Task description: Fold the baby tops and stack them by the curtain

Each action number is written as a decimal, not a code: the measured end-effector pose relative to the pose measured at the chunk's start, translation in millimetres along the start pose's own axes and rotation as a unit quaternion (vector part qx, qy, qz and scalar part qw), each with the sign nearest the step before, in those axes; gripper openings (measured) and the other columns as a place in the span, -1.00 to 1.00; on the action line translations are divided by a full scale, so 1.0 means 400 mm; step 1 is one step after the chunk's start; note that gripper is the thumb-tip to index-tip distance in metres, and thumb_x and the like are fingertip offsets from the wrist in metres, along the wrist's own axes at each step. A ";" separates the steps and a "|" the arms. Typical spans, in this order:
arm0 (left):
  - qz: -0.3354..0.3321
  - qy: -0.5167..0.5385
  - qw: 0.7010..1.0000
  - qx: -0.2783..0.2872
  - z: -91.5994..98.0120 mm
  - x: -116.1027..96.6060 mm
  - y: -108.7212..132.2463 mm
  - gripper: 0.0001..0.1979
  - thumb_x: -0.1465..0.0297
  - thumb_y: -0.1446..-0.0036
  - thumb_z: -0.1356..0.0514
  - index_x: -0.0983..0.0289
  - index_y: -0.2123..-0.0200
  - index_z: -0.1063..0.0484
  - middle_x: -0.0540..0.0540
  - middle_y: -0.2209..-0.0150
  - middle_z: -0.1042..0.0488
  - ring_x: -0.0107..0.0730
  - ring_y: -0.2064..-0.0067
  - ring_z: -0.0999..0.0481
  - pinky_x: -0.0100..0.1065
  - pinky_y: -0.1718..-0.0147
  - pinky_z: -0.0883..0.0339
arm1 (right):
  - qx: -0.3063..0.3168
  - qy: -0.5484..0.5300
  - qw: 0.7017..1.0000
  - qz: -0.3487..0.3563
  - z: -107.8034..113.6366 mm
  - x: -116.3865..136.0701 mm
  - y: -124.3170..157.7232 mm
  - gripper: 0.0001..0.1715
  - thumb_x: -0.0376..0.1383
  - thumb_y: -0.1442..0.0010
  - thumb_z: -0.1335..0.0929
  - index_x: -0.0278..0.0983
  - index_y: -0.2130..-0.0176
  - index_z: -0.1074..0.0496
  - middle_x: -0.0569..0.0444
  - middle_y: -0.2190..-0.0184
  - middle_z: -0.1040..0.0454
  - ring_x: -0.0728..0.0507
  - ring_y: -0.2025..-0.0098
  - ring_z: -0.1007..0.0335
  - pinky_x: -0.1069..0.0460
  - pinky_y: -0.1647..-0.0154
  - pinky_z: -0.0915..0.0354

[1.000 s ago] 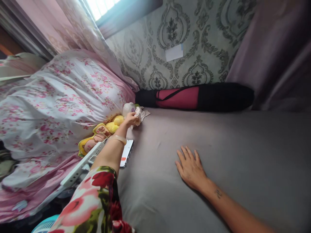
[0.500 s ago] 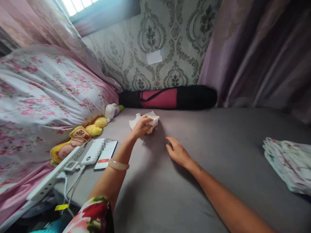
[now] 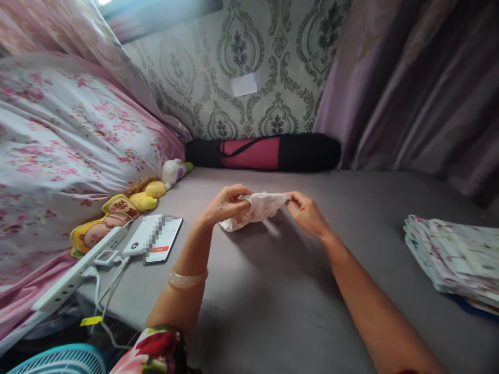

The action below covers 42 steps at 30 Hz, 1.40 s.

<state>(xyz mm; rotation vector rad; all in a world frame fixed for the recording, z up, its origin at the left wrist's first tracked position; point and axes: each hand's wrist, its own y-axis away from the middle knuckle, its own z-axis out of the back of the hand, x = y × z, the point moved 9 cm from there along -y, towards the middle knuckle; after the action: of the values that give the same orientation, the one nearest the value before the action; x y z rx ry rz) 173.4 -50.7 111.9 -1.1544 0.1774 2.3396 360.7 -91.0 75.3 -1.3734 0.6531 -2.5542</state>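
Between my two hands a small, thin white garment (image 3: pixel 267 206) is stretched sideways, its upper edge pulled nearly straight. Its exact kind cannot be made out. My left hand (image 3: pixel 225 206) pinches its left end, and a loose part of the fabric hangs below those fingers. At the opposite end, my right hand (image 3: pixel 306 212) grips the corner between thumb and fingers. The garment is held just over the grey bed sheet (image 3: pixel 273 291). A pale bangle (image 3: pixel 187 279) circles my left forearm.
Left of my arm lie a phone (image 3: pixel 166 244), a white device (image 3: pixel 142 236), a power strip (image 3: pixel 83 267) and plush toys (image 3: pixel 148 196). Folded patterned cloths (image 3: pixel 452 254) are stacked at right. A black and pink long bag (image 3: pixel 249 153) lies along the wall.
My right hand has come up and taken hold of the garment's right end. The garment, crumpled in my left hand before, is now spread between both hands.
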 end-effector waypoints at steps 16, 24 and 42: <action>-0.054 0.207 0.973 0.091 -0.286 0.018 -0.125 -0.71 0.47 0.05 -0.17 0.29 0.21 -0.54 0.01 0.33 -0.42 -0.57 0.43 -0.39 -0.56 0.52 -0.26 | 0.235 0.282 0.905 -0.215 0.218 -0.162 0.084 -0.78 -0.23 -0.13 -0.33 -0.23 0.38 -0.58 -0.01 0.37 -0.59 -0.21 0.29 -0.50 -0.03 0.25 -0.33; -0.080 0.205 0.971 0.095 -0.354 -0.002 -0.133 -0.76 0.41 -0.05 -0.21 0.28 0.19 -0.58 0.06 0.29 -0.47 -0.49 0.34 -0.43 -0.48 0.36 -0.33 | 0.273 -0.002 0.958 -0.086 0.072 -0.109 0.045 -0.37 -0.03 -0.08 -0.40 -0.21 -0.10 -0.43 -0.01 -0.03 -0.49 -0.23 -0.03 -0.40 -0.06 -0.01 -0.30; -0.025 -0.018 0.993 0.110 -0.281 0.196 -0.142 -0.70 0.23 -0.14 -0.13 0.30 0.20 -0.51 0.09 0.33 -0.54 -0.35 0.30 -0.46 -0.39 0.33 -0.27 | 0.148 -0.095 0.949 -0.264 0.207 -0.250 0.079 -0.33 0.18 0.06 -0.45 -0.16 0.08 -0.56 0.02 0.24 -0.58 -0.21 0.17 -0.47 -0.04 0.21 -0.37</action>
<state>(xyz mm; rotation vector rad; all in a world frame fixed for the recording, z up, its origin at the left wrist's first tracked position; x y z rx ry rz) 241.8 -8.8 -12.8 -0.9981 0.3789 2.2307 483.4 -108.9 25.5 -1.8358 -0.1568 -2.6837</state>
